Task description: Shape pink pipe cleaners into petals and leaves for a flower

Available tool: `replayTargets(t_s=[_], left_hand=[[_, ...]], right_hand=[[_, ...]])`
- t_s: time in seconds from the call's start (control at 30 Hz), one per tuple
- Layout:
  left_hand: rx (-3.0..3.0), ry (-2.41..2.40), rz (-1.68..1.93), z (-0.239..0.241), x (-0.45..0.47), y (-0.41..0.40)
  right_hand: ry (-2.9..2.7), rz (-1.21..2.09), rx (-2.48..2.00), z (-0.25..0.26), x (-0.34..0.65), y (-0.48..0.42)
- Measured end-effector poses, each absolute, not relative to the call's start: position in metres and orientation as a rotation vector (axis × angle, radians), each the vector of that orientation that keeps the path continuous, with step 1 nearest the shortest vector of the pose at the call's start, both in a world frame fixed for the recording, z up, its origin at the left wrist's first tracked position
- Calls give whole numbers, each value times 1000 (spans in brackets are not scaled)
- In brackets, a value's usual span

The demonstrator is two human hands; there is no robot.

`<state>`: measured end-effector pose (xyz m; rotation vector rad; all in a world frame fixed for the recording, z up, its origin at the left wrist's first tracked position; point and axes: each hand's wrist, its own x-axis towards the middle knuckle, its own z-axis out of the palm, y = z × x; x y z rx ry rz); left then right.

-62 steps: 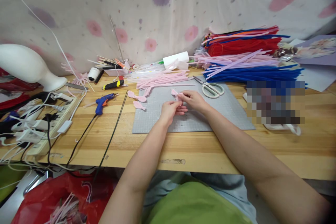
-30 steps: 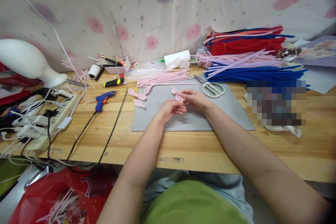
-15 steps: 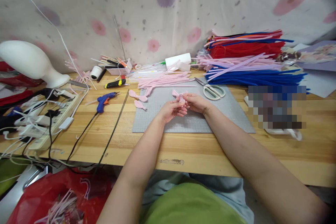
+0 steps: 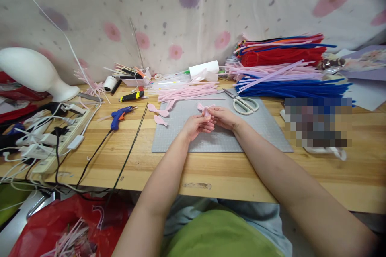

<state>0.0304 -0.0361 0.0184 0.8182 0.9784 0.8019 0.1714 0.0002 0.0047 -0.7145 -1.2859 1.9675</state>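
Note:
Both hands meet over the grey cutting mat (image 4: pixel 169 140), closed on a small pink pipe-cleaner piece (image 4: pixel 202 107) with petal-like loops. My left hand (image 4: pixel 197 126) grips it from below, fingers curled. My right hand (image 4: pixel 222 117) pinches it from the other side; its lower part is hidden by the fingers. Left of the hands, several pink petal-shaped pieces (image 4: pixel 161 120) lie at the mat's edge. Behind them is a bundle of pink pipe cleaners (image 4: pixel 189 91). Scissors (image 4: pixel 243 103) with pale green handles rest on the mat, right of my right hand.
A blue glue gun (image 4: pixel 118 118), a yellow-black utility knife (image 4: pixel 132 96) and a thin dark rod (image 4: pixel 131 148) lie to the left. Beyond stand a corded power strip (image 4: pixel 64 136) and a white foam head (image 4: pixel 30 70). Blue pipe cleaners (image 4: pixel 289 89) are stacked at back right.
Almost nothing differs. Both hands stay over the mat with the pink pipe-cleaner piece between them, and the view has shifted very slightly.

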Motion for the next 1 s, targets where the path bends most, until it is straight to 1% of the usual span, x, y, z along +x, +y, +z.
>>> replayTargets(t_s=[0.3, 0.47, 0.67, 0.83, 1.0], left_hand=[[814, 1034, 874, 17, 37, -36], [746, 1081, 1040, 20, 28, -24], [714, 1107, 1086, 28, 7, 5], [783, 1226, 1076, 25, 3, 18], [820, 1301, 1010, 23, -1, 19]], right_hand=[[-1285, 1889, -814, 5, 168, 1], [-1150, 1670, -778, 6, 172, 6], [-1098, 1501, -837, 0, 191, 15], [-1131, 1353, -1001, -9, 189, 16], [-1284, 1212, -1142, -11, 179, 10]])
